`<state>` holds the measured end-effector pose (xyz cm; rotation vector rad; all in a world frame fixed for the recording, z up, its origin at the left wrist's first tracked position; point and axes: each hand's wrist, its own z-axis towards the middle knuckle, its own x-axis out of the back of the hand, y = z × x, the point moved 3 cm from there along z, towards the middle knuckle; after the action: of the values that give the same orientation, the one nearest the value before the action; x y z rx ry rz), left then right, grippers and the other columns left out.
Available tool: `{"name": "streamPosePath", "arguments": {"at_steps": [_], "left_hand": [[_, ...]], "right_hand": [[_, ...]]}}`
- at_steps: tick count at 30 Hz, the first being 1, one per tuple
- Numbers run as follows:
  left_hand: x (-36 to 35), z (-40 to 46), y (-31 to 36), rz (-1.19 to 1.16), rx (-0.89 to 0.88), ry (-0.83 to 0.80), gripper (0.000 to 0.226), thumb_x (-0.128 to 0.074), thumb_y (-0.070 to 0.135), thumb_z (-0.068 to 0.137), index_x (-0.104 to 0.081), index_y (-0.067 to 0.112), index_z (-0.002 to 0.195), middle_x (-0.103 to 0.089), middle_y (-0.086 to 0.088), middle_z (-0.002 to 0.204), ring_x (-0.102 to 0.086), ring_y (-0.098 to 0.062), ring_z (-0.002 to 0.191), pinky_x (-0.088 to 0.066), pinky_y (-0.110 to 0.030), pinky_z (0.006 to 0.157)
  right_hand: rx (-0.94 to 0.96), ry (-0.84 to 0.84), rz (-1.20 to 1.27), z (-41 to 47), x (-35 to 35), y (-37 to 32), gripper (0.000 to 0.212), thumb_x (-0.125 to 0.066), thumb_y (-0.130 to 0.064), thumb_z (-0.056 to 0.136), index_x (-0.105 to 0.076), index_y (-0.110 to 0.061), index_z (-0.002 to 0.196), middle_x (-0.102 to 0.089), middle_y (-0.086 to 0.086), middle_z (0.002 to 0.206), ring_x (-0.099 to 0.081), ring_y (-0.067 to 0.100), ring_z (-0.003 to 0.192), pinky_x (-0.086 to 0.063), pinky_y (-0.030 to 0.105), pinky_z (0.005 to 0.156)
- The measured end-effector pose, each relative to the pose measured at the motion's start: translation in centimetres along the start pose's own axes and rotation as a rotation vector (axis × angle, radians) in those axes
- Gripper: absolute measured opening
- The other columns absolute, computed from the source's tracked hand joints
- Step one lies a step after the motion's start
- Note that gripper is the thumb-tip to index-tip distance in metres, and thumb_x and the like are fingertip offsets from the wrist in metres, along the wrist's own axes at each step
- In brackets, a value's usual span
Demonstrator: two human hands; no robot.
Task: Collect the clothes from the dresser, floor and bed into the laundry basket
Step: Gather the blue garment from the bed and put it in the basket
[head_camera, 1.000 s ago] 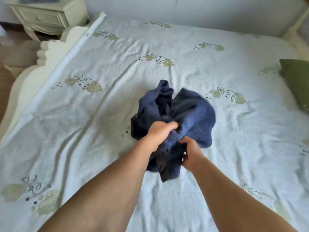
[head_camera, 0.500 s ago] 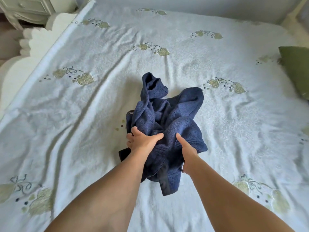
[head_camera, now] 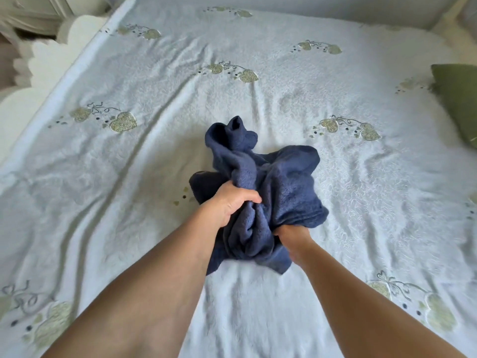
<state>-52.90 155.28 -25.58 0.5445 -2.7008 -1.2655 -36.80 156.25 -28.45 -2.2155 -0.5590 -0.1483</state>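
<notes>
A crumpled dark blue garment (head_camera: 281,187) lies bunched in the middle of the bed (head_camera: 154,151), which has a pale cover with green leaf embroidery. My left hand (head_camera: 232,202) is closed around a fold on the garment's left side. My right hand (head_camera: 294,239) grips its lower right edge, fingers buried in the cloth. Both forearms reach in from the bottom of the view. No laundry basket is in view.
A green cushion (head_camera: 456,99) lies at the bed's right edge. A cream scalloped bed frame (head_camera: 38,65) runs along the left side, with a cream nightstand (head_camera: 33,14) behind it at the top left. A wall runs along the far side.
Both hands loosened half a second ago and have now closed again on the blue garment, bunching it tighter. The view has tipped slightly downward over the bed.
</notes>
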Motion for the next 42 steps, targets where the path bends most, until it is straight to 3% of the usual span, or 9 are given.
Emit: {"name": "streamPosePath", "arguments": {"at_steps": [6,11,15,19,22,24,28,35,42], "left_hand": [[0.3,0.4,-1.4,0.282,-0.183,0.099,0.030,-0.067,-0.010,0.067,-0.063,0.010,0.090,-0.069,-0.007,0.081,-0.064,-0.022,0.075,-0.055,-0.027,0.066],[3.2,0.0,-10.9,1.074,-0.057,0.192,0.048,-0.053,0.044,0.080,-0.062,0.019,0.120,-0.059,-0.006,0.129,-0.055,-0.033,0.119,-0.045,-0.036,0.096],[3.3,-0.7,-11.3,1.258,-0.141,0.030,0.060,-0.067,0.044,0.069,-0.063,0.023,0.125,-0.046,-0.002,0.140,-0.038,-0.028,0.135,-0.031,-0.034,0.112],[3.8,0.2,-9.5,0.522,0.074,-0.095,0.093,-0.087,0.060,0.040,-0.065,0.021,0.121,-0.064,0.000,0.129,-0.060,-0.021,0.119,-0.044,-0.039,0.107],[3.7,-0.5,-7.4,-0.138,0.153,-0.090,0.067,-0.072,0.066,0.066,-0.072,0.016,0.110,-0.078,-0.005,0.103,-0.070,-0.023,0.102,-0.048,-0.041,0.101],[3.8,0.4,-6.3,-0.237,0.209,0.021,0.079,-0.059,0.082,0.064,-0.071,0.020,0.111,-0.076,-0.004,0.107,-0.068,-0.023,0.104,-0.046,-0.042,0.101],[4.9,5.8,-7.9,-0.213,0.320,0.231,0.128,-0.062,0.095,0.029,-0.046,0.035,0.140,-0.051,0.005,0.146,-0.049,-0.029,0.132,-0.033,-0.052,0.110],[2.2,2.2,-5.3,-0.037,0.149,0.147,0.017,-0.052,-0.004,0.070,-0.062,0.004,0.082,-0.059,-0.009,0.063,-0.054,-0.024,0.058,-0.041,-0.026,0.057],[3.0,0.3,-3.4,-0.050,0.005,-0.018,0.034,-0.063,-0.015,0.061,-0.060,0.015,0.046,-0.062,-0.001,0.054,-0.057,-0.015,0.060,-0.050,-0.022,0.054]], "right_hand": [[0.091,0.107,-0.225,2.8,-0.7,3.4,0.046,-0.078,-0.035,0.073,-0.053,-0.021,0.109,-0.056,-0.003,0.099,-0.054,0.011,0.087,-0.040,0.011,0.059],[-0.273,-0.116,-0.374,0.4,-0.1,8.5,0.025,-0.069,0.003,0.076,-0.058,-0.005,0.097,-0.057,0.006,0.087,-0.052,0.019,0.077,-0.047,0.025,0.062],[-0.315,0.031,0.131,0.8,3.2,7.9,0.026,-0.050,0.015,0.083,-0.057,0.006,0.106,-0.056,0.013,0.082,-0.050,0.025,0.077,-0.059,0.048,0.074],[-0.450,0.072,0.791,0.7,4.6,5.4,0.038,-0.051,-0.043,0.093,-0.060,-0.011,0.112,-0.062,0.018,0.117,-0.055,0.044,0.113,-0.046,0.068,0.087],[-0.461,-0.049,0.596,1.1,4.5,3.0,0.081,-0.044,-0.083,0.072,-0.061,-0.017,0.116,-0.061,0.014,0.123,-0.047,0.047,0.128,-0.024,0.072,0.105],[-0.428,-0.104,0.299,1.6,4.3,2.7,0.096,-0.050,-0.089,0.060,-0.054,-0.028,0.134,-0.053,0.009,0.144,-0.041,0.045,0.135,-0.019,0.075,0.104],[-0.449,-0.202,0.086,1.8,3.5,2.5,0.099,-0.069,-0.076,0.059,-0.041,-0.032,0.143,-0.041,0.009,0.153,-0.038,0.043,0.138,-0.024,0.078,0.101],[-0.212,-0.377,0.346,1.2,0.8,2.6,0.064,-0.077,0.002,0.066,-0.058,-0.006,0.127,-0.071,0.020,0.117,-0.069,0.035,0.103,-0.059,0.047,0.079],[0.196,-0.268,0.176,0.5,3.0,1.8,0.057,-0.077,0.008,0.056,-0.058,-0.009,0.107,-0.072,-0.001,0.081,-0.069,0.014,0.074,-0.058,0.027,0.058]]}}
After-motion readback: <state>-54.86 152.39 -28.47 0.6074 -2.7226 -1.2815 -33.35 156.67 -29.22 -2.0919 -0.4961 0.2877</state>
